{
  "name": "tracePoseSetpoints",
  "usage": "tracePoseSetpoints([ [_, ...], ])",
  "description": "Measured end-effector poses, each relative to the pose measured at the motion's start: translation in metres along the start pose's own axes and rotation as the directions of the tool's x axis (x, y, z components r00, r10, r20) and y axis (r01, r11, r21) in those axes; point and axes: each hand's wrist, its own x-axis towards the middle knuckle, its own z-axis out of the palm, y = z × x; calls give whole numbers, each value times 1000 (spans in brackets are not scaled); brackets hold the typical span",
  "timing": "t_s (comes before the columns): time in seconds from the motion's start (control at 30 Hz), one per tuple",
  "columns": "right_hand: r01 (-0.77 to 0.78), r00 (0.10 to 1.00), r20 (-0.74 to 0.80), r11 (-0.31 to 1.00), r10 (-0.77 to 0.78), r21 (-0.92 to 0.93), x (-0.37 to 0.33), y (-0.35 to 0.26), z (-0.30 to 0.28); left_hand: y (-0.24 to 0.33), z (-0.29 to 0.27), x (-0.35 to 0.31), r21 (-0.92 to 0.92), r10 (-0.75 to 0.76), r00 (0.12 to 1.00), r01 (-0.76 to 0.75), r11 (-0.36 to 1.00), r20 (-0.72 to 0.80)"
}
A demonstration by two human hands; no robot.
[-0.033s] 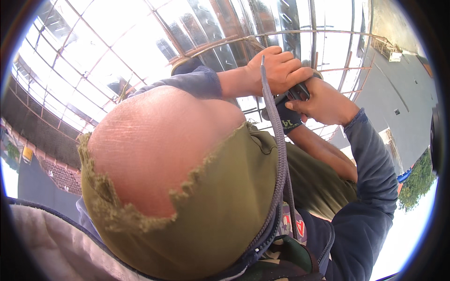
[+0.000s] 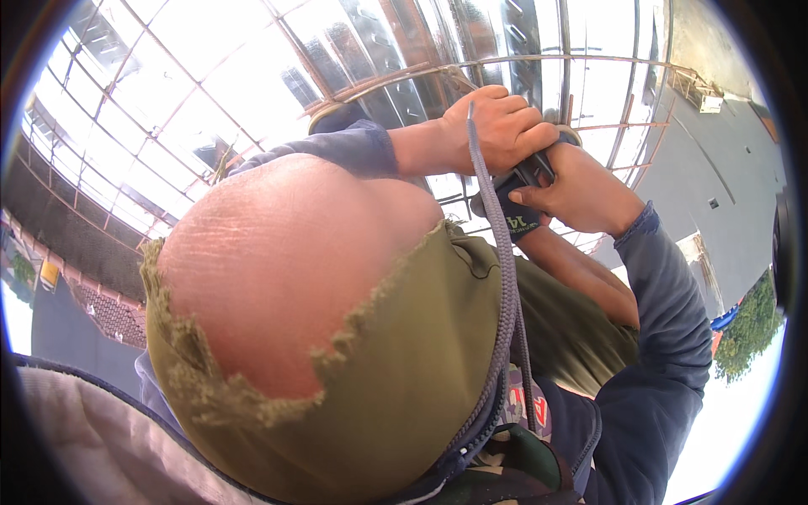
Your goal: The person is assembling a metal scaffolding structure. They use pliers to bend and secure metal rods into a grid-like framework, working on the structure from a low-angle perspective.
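Close together at upper centre, both my hands are curled above a grid of thin steel rods (image 2: 387, 82). My left hand (image 2: 497, 130) is closed with its knuckles up; what lies inside its fingers is hidden. Just right of it, my right hand (image 2: 589, 189) is closed around a dark tool handle (image 2: 536, 168), thumb pressed along it. The tool's working end is hidden, so its kind cannot be told. A grey cord (image 2: 503, 278) hangs in front of my left hand and runs down my jacket.
My bare knee (image 2: 286, 261) pokes through torn olive trousers (image 2: 404, 362) and fills the lower left. A dark sock (image 2: 518, 215) shows below my right hand. Shiny ribbed metal sheeting (image 2: 362, 50) lies under the rods. A grey surface (image 2: 707, 168) stretches along the right.
My right hand has shifted slightly downward, its thumb lower on the dark handle. My left hand has barely moved.
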Motion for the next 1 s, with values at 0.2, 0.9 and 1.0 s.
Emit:
tracePoseSetpoints([
  [0.2, -120, 929, -356, 832, -99, -542, -24, -38, 21, 6, -60, 51, -95, -226, 644, 424, 901, 731],
  [0.9, -44, 888, -421, 876, -186, -481, 17, 70, 5, 14, 0, 2, 80, -159, 982, 151, 985, 106],
  [1.0, -80, 914, -400, 932, -73, -353, 20, 76, 13, 13, 5, -12, 182, -31, 995, 13, 983, 93],
])
